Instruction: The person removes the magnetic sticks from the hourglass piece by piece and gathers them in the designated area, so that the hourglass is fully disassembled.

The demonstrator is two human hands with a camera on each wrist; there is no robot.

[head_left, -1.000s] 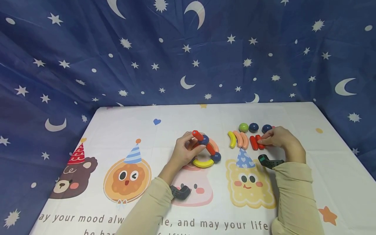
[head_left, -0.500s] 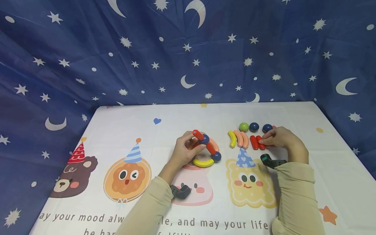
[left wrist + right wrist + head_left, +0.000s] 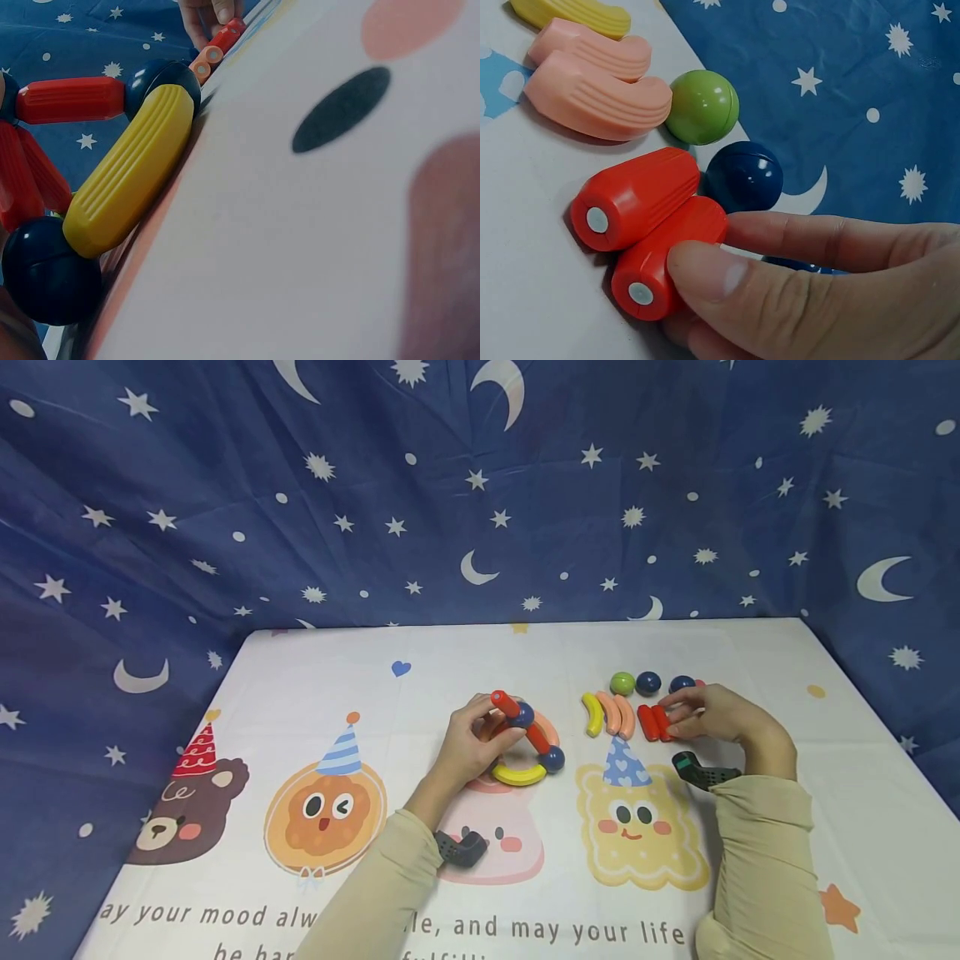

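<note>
In the head view my left hand point(image 3: 467, 745) grips a toy build of rods and balls point(image 3: 537, 740), low over the white cloth. Dark blue balls join its straight red rods, a yellow curved rod point(image 3: 131, 176) and peach curved pieces; one red rod points up. My fingers hide part of it. Two straight red rods lie side by side on the right. My right hand point(image 3: 708, 714) is at the nearer one point(image 3: 667, 259), thumb along its side and index fingertip by its far end, fingers fairly straight and apart. Pale discs show on the rod ends.
Left of the red rods lie a yellow curved rod point(image 3: 592, 715) and two peach curved rods point(image 3: 600, 97). Behind stand a green ball point(image 3: 703, 107) and dark blue balls point(image 3: 744, 177); a pink thing is mostly hidden. A star-printed blue curtain point(image 3: 480, 527) hangs behind the table.
My right hand has shifted slightly right, and its thumb and index finger have spread apart at the red rods. The left hand and its build stay in place.
</note>
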